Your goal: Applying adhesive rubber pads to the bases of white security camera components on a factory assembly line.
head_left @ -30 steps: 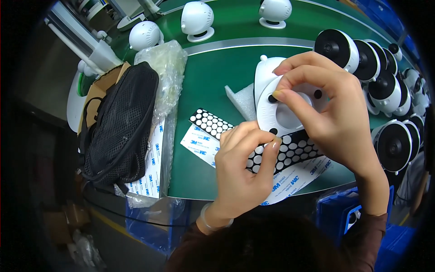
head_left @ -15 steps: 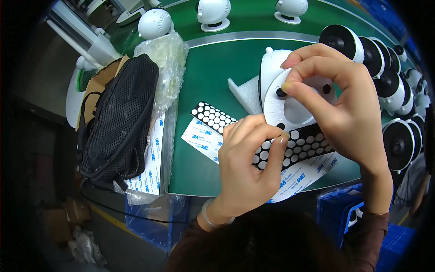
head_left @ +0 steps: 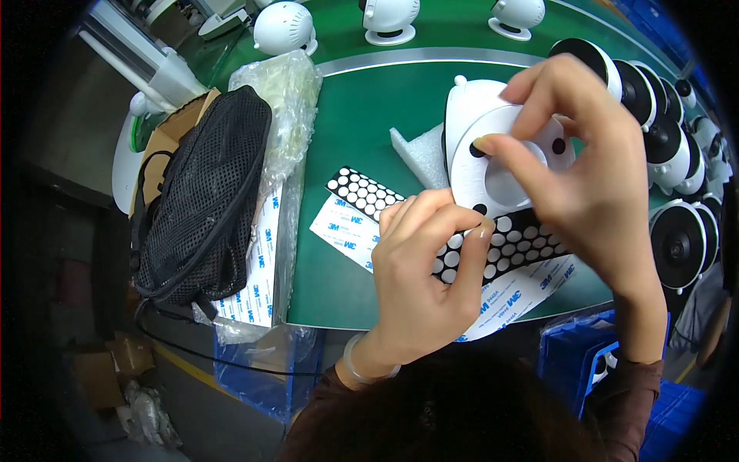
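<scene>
A white rounded device (head_left: 462, 100) lies on the green table with its ring-shaped base (head_left: 471, 181) facing up. Small black round pads sit on the ring, among them an upper-left pad (head_left: 477, 150), a right pad (head_left: 559, 146) and a lower pad (head_left: 479, 209). My right hand (head_left: 589, 162) is over the base, fingers bent and apart, its thumb tip at the upper-left pad; nothing shows between thumb and fingers. With thumb and forefinger, my left hand (head_left: 423, 269) pinches a black sheet of white round dots (head_left: 523, 248), close under the ring. White foam (head_left: 419, 154) rests beside the device.
Another dotted strip (head_left: 360, 192) and printed backing paper (head_left: 342, 231) lie left of my hands. A black mesh bag (head_left: 204, 200) leans by plastic wrapping (head_left: 285, 108). White devices (head_left: 389, 15) stand along the far belt; several black-faced ones (head_left: 677, 242) crowd the right. Blue bins (head_left: 566, 362) are below.
My right thumb and fingers have spread apart, the fingers lifting from the ring's upper-left pad. The devices on the far belt have shifted right. My left hand keeps its pinch.
</scene>
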